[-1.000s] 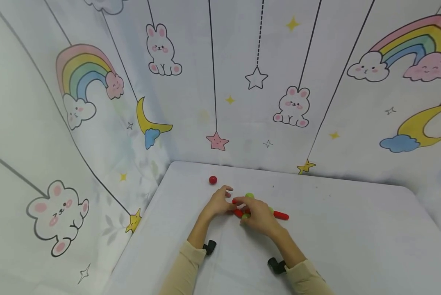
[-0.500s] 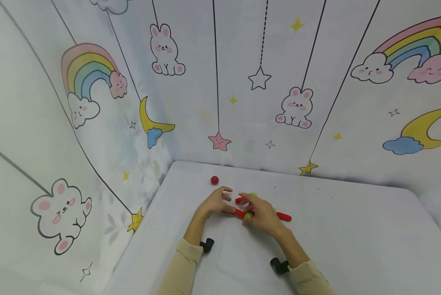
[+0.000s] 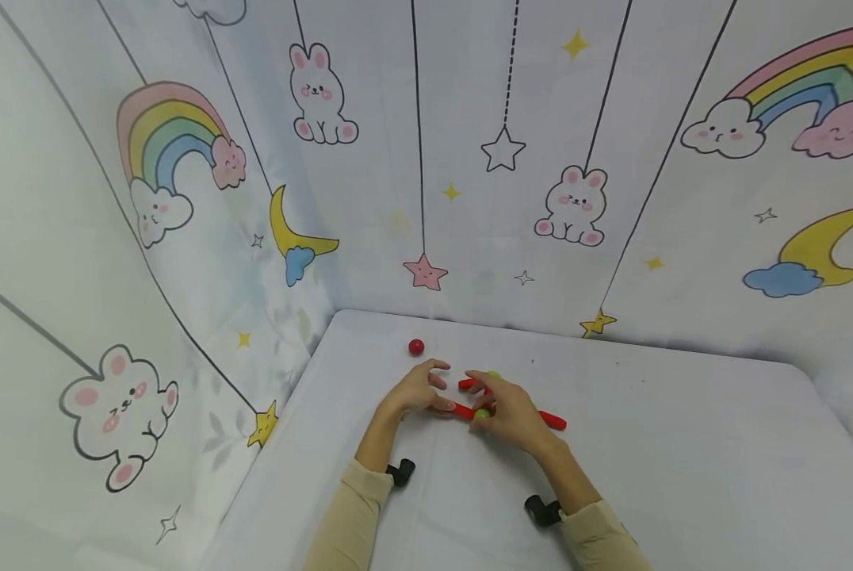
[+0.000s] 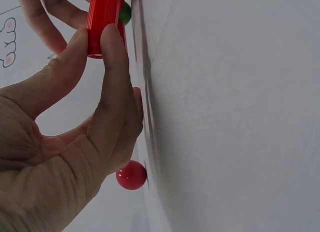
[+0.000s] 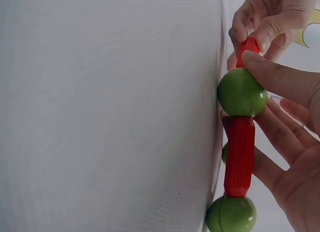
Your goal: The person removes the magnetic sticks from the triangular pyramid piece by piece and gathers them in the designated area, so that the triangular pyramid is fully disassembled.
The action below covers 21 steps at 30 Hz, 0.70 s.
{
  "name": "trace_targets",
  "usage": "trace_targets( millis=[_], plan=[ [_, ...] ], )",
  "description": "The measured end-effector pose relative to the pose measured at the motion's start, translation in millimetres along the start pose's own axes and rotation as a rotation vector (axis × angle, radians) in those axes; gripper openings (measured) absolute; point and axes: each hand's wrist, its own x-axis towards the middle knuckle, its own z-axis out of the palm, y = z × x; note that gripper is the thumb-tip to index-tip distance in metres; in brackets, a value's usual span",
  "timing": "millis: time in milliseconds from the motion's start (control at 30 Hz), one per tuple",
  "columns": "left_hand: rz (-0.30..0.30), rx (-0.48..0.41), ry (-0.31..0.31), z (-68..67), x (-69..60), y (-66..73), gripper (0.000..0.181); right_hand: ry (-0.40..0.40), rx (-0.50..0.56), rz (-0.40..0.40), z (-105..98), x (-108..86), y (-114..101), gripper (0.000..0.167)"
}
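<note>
At the white table (image 3: 683, 460), your left hand (image 3: 415, 390) and right hand (image 3: 510, 412) work close.
The left pinches a red rod (image 4: 105, 16); another red rod (image 5: 240, 157) beside the right may crowd its grip on the green ball (image 5: 242, 91) between them, probably held for steadiness. A red ball (image 3: 416, 346) lies beyond your left.

White desk (image 3: 683, 460) stretches wide to the right of the right hand (image 3: 510, 412), and behind it there's a pretty cute cartoon backdrop (image 3: 369, 198). Pink star (image 3: 425, 273) straight past the left hand (image 3: 415, 391), a rainbow (image 3: 173, 129) way over to that hand's left, a bunny (image 3: 572, 208) sitting beyond the right one.
</note>
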Motion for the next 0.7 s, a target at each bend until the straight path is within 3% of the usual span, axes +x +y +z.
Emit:
trace_targets(
  millis=[433,700],
  plan=[
    [-0.024,0.016,0.012,-3.8,-6.0,1.7,0.077,-0.014,0.011,-0.017,2.4,1.6,0.0,0.082],
    [-0.023,-0.037,0.001,-5.4,-4.7,0.5,0.078,0.011,0.010,-0.010,3.8,1.8,0.2,0.083]
  ],
)
